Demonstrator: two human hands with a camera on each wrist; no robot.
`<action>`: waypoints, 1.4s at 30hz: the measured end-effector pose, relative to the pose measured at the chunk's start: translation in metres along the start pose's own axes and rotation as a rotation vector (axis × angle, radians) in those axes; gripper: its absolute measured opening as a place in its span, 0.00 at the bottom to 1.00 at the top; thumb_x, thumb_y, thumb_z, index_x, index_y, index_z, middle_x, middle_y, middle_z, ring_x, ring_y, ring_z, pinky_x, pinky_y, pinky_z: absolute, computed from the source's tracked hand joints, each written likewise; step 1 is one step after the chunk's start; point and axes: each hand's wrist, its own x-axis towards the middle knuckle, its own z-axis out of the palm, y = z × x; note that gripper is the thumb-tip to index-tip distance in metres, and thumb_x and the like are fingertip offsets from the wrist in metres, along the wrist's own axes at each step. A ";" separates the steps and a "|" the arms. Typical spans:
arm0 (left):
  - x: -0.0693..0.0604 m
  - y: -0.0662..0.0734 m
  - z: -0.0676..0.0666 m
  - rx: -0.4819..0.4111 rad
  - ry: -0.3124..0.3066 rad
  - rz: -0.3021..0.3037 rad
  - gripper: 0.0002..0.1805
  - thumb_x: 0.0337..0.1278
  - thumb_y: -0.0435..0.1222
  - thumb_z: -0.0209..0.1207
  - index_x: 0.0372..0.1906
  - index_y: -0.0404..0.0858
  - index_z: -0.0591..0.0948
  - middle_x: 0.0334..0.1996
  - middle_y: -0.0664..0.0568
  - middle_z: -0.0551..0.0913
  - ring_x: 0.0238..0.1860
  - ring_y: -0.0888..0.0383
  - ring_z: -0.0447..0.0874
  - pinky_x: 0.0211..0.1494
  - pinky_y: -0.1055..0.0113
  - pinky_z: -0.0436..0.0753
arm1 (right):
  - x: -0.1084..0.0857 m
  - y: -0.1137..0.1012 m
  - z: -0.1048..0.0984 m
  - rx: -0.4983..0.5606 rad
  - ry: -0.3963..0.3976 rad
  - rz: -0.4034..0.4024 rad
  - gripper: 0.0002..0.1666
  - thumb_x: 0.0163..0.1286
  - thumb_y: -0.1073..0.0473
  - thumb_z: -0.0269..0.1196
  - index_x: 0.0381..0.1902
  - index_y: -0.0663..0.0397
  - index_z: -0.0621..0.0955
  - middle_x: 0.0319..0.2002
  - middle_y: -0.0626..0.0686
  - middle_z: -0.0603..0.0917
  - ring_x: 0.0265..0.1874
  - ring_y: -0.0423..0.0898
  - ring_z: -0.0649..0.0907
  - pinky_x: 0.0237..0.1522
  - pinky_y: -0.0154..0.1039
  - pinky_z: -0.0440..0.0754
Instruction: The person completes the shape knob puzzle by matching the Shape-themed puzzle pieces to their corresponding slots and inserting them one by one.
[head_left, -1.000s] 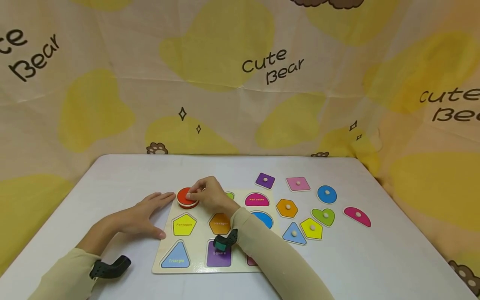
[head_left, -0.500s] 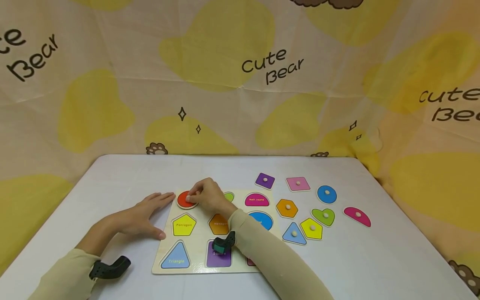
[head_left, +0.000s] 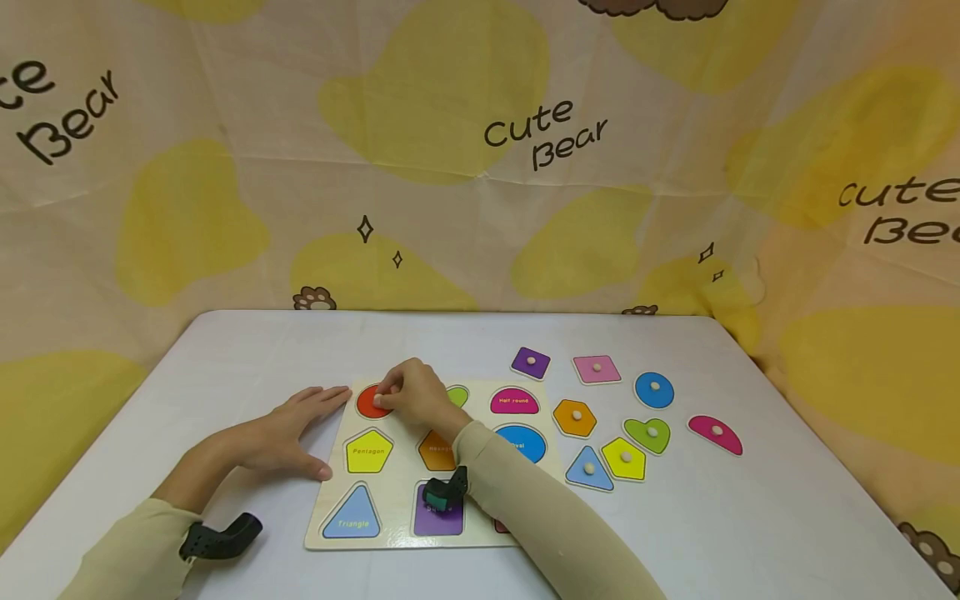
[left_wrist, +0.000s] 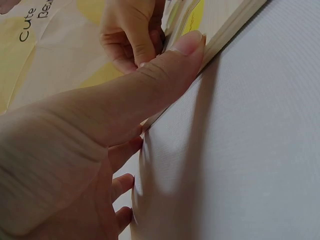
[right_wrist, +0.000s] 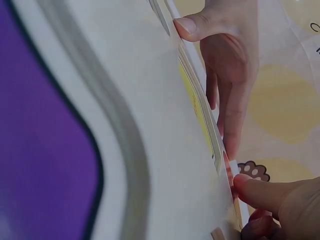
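The red round puzzle piece (head_left: 366, 403) sits at the far left corner of the wooden shape board (head_left: 397, 515), apparently flush in its recess. My right hand (head_left: 422, 395) pinches its small knob between thumb and fingertips; the fingers cover most of the knob. Along the board's left edge rests my left hand (head_left: 281, 435), fingers extended. In the left wrist view, the left thumb (left_wrist: 170, 62) lies on the board's rim. Pentagon, hexagon and triangle recesses show printed words. The right forearm hides part of the board's lower right.
Loose knobbed pieces lie right of the board: purple square (head_left: 530, 362), pink parallelogram (head_left: 585, 367), blue oval (head_left: 652, 400), orange hexagon (head_left: 573, 426), green heart (head_left: 637, 427), yellow pentagon (head_left: 622, 471), blue triangle (head_left: 587, 482) and magenta half round (head_left: 705, 425). A patterned cloth (head_left: 450, 125) hangs behind the table.
The red round piece, earlier raised and tilted over the board's corner, has gone down level with the surface. My right hand lowered slightly with it; my left hand stayed in place.
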 end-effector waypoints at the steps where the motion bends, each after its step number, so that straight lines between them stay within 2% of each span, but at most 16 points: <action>1: 0.000 0.000 0.000 -0.001 -0.001 0.000 0.63 0.39 0.54 0.77 0.80 0.41 0.56 0.80 0.38 0.54 0.78 0.28 0.42 0.69 0.20 0.55 | 0.000 0.000 0.000 -0.005 0.001 0.004 0.04 0.64 0.59 0.72 0.32 0.53 0.89 0.19 0.44 0.72 0.26 0.38 0.72 0.27 0.27 0.65; 8: 0.000 -0.001 0.000 0.004 -0.010 -0.002 0.63 0.40 0.54 0.76 0.81 0.42 0.55 0.81 0.38 0.53 0.78 0.28 0.41 0.69 0.20 0.54 | -0.001 -0.001 0.001 -0.014 -0.006 0.016 0.06 0.64 0.57 0.72 0.33 0.53 0.89 0.21 0.45 0.73 0.27 0.39 0.73 0.28 0.28 0.67; 15: 0.001 -0.001 0.000 0.019 -0.010 0.002 0.63 0.40 0.54 0.76 0.81 0.41 0.55 0.80 0.38 0.53 0.78 0.28 0.43 0.70 0.21 0.54 | -0.002 0.000 -0.002 0.048 -0.032 0.000 0.09 0.64 0.56 0.72 0.39 0.55 0.89 0.25 0.46 0.77 0.30 0.40 0.74 0.29 0.27 0.70; 22: 0.000 -0.002 0.000 0.014 -0.006 0.012 0.63 0.40 0.54 0.76 0.81 0.41 0.56 0.80 0.38 0.53 0.78 0.29 0.43 0.71 0.21 0.54 | -0.001 0.003 -0.005 0.089 -0.052 -0.008 0.12 0.68 0.52 0.70 0.42 0.54 0.89 0.28 0.46 0.78 0.31 0.39 0.74 0.28 0.27 0.70; 26: 0.000 0.000 0.000 0.025 -0.007 0.011 0.63 0.40 0.54 0.76 0.81 0.40 0.55 0.80 0.37 0.53 0.78 0.29 0.43 0.71 0.22 0.54 | -0.001 0.003 -0.007 0.123 -0.057 0.019 0.14 0.70 0.48 0.67 0.40 0.51 0.89 0.32 0.46 0.81 0.33 0.41 0.76 0.30 0.28 0.74; 32: 0.000 0.001 -0.001 0.045 -0.004 0.008 0.63 0.40 0.55 0.76 0.80 0.40 0.56 0.80 0.37 0.54 0.78 0.28 0.44 0.71 0.22 0.55 | -0.002 0.002 -0.013 0.161 -0.067 0.070 0.16 0.71 0.43 0.65 0.44 0.48 0.88 0.38 0.46 0.82 0.39 0.43 0.77 0.36 0.32 0.77; 38: 0.001 0.001 -0.001 0.048 -0.008 0.002 0.63 0.40 0.55 0.76 0.81 0.41 0.55 0.80 0.37 0.54 0.78 0.28 0.44 0.70 0.21 0.56 | -0.005 0.002 -0.022 0.146 -0.048 0.027 0.18 0.70 0.45 0.66 0.45 0.51 0.88 0.39 0.48 0.83 0.42 0.43 0.76 0.39 0.32 0.75; 42: 0.000 0.002 -0.001 0.040 -0.008 0.005 0.63 0.40 0.55 0.76 0.81 0.41 0.55 0.80 0.37 0.54 0.77 0.28 0.44 0.69 0.21 0.56 | -0.008 0.005 -0.029 0.133 -0.047 0.027 0.18 0.70 0.45 0.66 0.45 0.52 0.88 0.39 0.49 0.84 0.41 0.43 0.77 0.39 0.32 0.76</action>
